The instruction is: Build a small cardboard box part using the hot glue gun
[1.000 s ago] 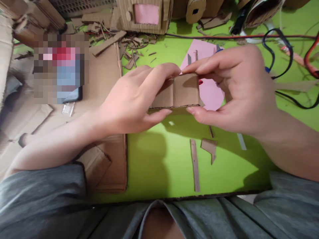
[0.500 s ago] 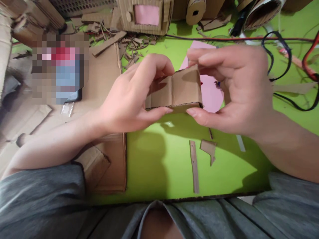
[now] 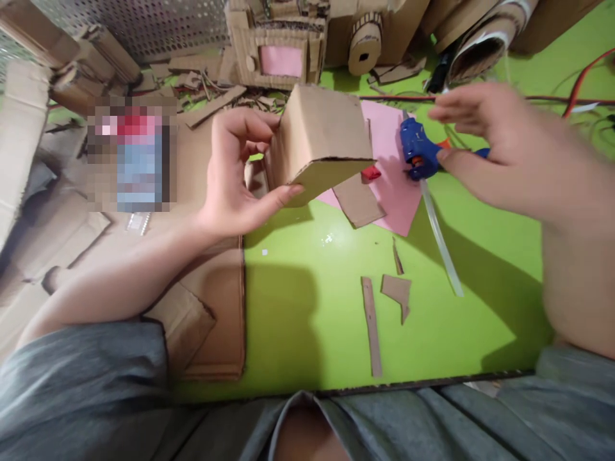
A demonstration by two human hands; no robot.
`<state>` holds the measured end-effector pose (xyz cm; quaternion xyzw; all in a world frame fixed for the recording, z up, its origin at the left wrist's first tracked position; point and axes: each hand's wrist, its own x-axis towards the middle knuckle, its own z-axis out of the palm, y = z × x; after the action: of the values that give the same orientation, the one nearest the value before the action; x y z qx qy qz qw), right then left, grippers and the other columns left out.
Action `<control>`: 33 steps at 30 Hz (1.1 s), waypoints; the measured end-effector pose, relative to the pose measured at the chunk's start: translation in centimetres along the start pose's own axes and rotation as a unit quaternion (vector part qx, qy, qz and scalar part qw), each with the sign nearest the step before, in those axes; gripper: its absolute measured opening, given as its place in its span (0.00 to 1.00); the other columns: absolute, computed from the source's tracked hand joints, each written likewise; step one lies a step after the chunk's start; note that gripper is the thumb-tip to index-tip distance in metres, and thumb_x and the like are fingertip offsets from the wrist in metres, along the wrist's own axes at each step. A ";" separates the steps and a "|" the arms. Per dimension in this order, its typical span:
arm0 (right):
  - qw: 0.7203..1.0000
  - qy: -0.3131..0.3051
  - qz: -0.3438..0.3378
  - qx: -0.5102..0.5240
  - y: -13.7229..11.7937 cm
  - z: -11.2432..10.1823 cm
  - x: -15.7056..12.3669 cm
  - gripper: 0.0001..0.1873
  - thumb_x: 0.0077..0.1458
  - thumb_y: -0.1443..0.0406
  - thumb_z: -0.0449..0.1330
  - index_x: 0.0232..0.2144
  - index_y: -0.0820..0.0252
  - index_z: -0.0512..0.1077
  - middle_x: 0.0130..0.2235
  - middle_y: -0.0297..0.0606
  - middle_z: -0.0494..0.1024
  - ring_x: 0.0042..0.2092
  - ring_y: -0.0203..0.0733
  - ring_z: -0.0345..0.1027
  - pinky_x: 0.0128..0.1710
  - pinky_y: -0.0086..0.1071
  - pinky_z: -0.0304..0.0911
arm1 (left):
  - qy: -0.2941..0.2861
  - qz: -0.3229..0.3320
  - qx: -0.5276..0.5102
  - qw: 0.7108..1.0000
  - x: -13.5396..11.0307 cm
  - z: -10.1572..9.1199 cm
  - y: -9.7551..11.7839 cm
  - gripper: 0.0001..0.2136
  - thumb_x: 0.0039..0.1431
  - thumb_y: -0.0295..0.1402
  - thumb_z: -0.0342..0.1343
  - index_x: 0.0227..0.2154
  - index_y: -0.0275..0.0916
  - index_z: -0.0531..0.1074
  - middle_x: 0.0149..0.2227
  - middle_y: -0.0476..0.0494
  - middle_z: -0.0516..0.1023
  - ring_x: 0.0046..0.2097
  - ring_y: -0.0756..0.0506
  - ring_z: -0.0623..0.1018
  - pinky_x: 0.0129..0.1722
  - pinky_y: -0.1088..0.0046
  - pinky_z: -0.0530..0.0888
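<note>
My left hand (image 3: 235, 179) grips a small folded cardboard box (image 3: 331, 128) above the table, thumb along its lower edge and fingers at its left side. To the right, my right hand (image 3: 509, 153) reaches over a blue hot glue gun (image 3: 417, 148) with its fingers stretched and apart from the thumb. The thumb overlaps the glue gun's handle; whether it touches cannot be seen. A clear glue stick (image 3: 442, 240) sticks out of the gun toward me. Beneath lie pink paper (image 3: 401, 214) and a loose square of cardboard (image 3: 359, 202).
Cardboard strips (image 3: 371, 326) and an odd-shaped scrap (image 3: 400, 294) lie on the green table (image 3: 288, 320). A large cardboard sheet (image 3: 216, 346) covers the left side. Behind stand a cardboard model with a pink window (image 3: 281, 61) and a cardboard tube (image 3: 480, 54). A red-black wire (image 3: 574, 96) runs behind.
My right hand has let go of the box and moved right to the glue gun. My left hand has turned and raised the box, uncovering the paper and cardboard square beneath.
</note>
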<state>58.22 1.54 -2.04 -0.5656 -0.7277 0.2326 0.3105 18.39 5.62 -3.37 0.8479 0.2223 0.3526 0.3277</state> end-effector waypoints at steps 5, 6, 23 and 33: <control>0.952 -0.055 0.132 -0.271 2.2 -1.5 -0.6 0.42 0.66 0.58 0.66 0.80 0.56 0.69 0.76 0.55 0.79 0.75 0.70 0.77 0.78 0.70 0.72 | 0.104 0.055 -0.016 0.993 -1.4 -0.8 -3.0 0.35 0.69 0.66 0.73 0.66 0.58 0.66 0.63 0.43 0.77 0.61 0.39 0.85 0.52 0.60 0.87; 0.945 -0.065 0.137 -0.291 2.4 -1.6 -0.9 0.44 0.66 0.58 0.65 0.80 0.61 0.69 0.76 0.59 0.78 0.75 0.72 0.76 0.78 0.69 0.71 | 0.121 0.066 -0.023 0.990 -1.5 -1.0 -3.5 0.32 0.71 0.63 0.73 0.66 0.58 0.66 0.62 0.44 0.77 0.58 0.41 0.85 0.48 0.62 0.86; 0.984 0.061 0.118 -0.116 4.0 0.7 -0.8 0.25 0.58 0.60 0.68 0.58 0.55 0.79 0.48 0.46 0.81 0.48 0.56 0.76 0.57 0.57 0.72 | 0.183 0.125 0.098 0.970 -1.7 -0.9 -2.7 0.30 0.72 0.61 0.72 0.65 0.56 0.68 0.55 0.42 0.75 0.52 0.40 0.81 0.44 0.58 0.82; 0.971 -0.097 0.066 0.208 -3.7 3.6 -5.8 0.33 0.61 0.29 0.74 0.41 0.47 0.80 0.26 0.31 0.71 0.23 0.43 0.67 0.29 0.47 0.80 | 0.166 0.144 0.188 0.957 -1.9 -1.8 -1.0 0.27 0.75 0.56 0.72 0.64 0.54 0.66 0.57 0.43 0.79 0.57 0.37 0.83 0.54 0.54 0.83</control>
<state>54.10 -4.98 -3.11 -0.5101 -0.6510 0.4525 0.3335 15.70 5.89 -3.97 0.8467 0.2113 0.4838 0.0667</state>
